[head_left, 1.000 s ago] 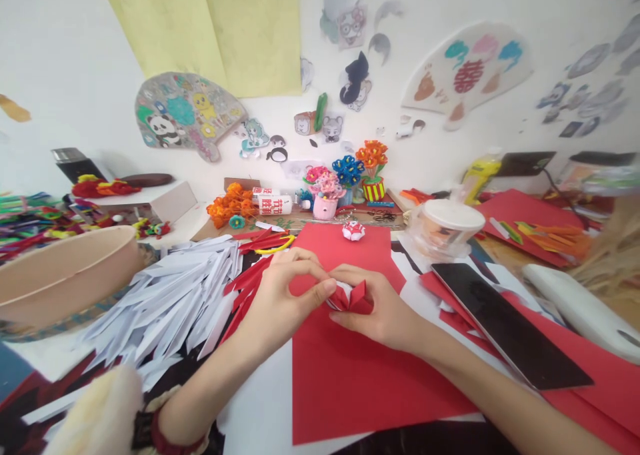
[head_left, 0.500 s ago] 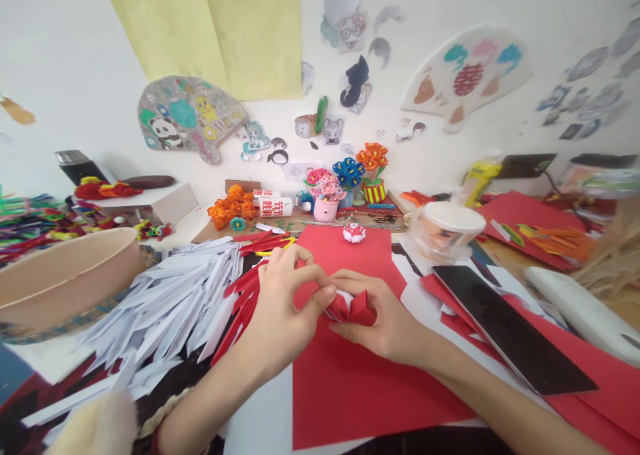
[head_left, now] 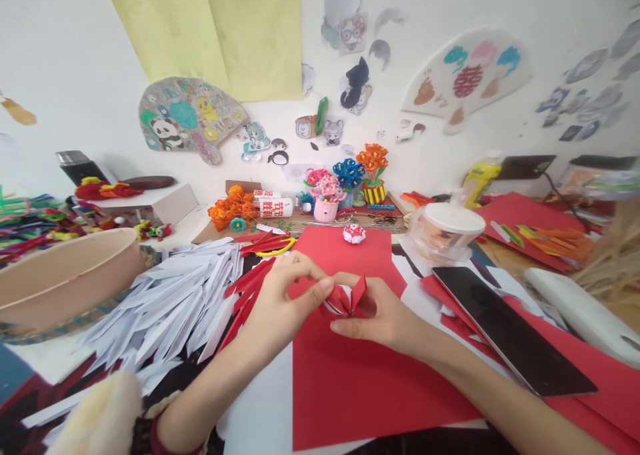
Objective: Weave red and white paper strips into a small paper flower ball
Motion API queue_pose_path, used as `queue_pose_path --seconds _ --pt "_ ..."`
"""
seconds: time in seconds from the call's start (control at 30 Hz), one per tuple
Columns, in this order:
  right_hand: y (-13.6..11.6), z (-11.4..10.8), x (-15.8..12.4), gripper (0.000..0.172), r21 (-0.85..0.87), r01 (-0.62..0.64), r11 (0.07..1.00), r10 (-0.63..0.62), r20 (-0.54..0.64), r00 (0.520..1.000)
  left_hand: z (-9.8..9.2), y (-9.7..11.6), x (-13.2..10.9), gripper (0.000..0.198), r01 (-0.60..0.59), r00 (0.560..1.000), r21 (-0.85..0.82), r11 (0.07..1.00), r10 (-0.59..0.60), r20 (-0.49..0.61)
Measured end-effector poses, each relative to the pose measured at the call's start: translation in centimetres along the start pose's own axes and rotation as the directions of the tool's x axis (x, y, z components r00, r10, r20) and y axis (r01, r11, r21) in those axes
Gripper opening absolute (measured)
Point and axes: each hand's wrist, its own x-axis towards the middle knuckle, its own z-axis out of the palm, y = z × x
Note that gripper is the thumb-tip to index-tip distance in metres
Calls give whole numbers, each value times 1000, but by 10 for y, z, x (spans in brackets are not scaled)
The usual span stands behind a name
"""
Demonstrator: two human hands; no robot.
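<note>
Between my two hands, above a red paper sheet (head_left: 360, 388), is a small folded-paper piece (head_left: 345, 299) in red and white, with a pointed red flap sticking up on its right. My right hand (head_left: 377, 311) curls around it from the right, thumb in front. From the left, my left hand (head_left: 295, 288) pinches its left edge between thumb and fingers; some of those fingertips are hidden. Beyond the hands, a finished-looking red and white paper ball (head_left: 354, 233) rests at the far end of the red sheet.
Left lie a heap of folded white paper strips (head_left: 170, 301), red folded strips (head_left: 240, 295) and yellow-handled scissors (head_left: 280, 247). A beige basin (head_left: 70, 275) is farther left. On the right are a black phone (head_left: 510, 328), a lidded white tub (head_left: 453, 225) and more red paper (head_left: 600, 375).
The folded piece has turned in my hands, and its red flap now points upward. My right thumb has come up in front of it; my left hand has shifted slightly.
</note>
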Motion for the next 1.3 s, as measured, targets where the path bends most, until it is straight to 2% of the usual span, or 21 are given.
queue_pose_path --seconds 0.1,0.17,0.27,0.33,0.47,0.63,0.77,0.87,0.97,1.07,1.3 --pt "1 -1 2 33 56 -12 998 16 -63 998 -2 1 1 24 8 1000 -81 997 -6 16" --pt "0 -1 2 35 19 -10 1000 12 -135 991 -3 2 1 16 2 1000 -82 997 -1 13" --pt "-2 2 1 31 -125 -17 992 -12 -228 974 -1 2 -1 10 2 1000 -31 1000 -2 7" --pt "-3 4 1 29 -238 7 971 -73 -272 960 2 1 -2 10 -12 1000 -2 1000 12 -23" --pt "-3 6 0 23 -406 45 913 -187 -316 930 10 -4 -5 7 -92 990 66 994 98 -98" --pt "0 4 2 21 -434 38 900 -186 -302 935 10 -7 -5 5 -141 987 43 989 144 -79" --pt "1 2 3 25 -415 25 910 -153 -276 949 4 -3 -3 15 -64 998 -5 998 64 17" --pt "1 2 2 26 -442 16 897 -149 -268 952 2 -3 -1 15 -21 1000 47 999 20 19" --pt "0 3 1 26 -475 26 880 -165 -254 953 5 -6 -1 12 -62 998 110 992 65 -23" --pt "1 3 1 28 -487 49 872 -184 -233 955 8 -9 -3 15 -95 995 150 984 97 -4" --pt "-2 4 1 18 -462 61 885 -157 -171 973 10 -10 -5 20 -53 998 222 974 48 29"
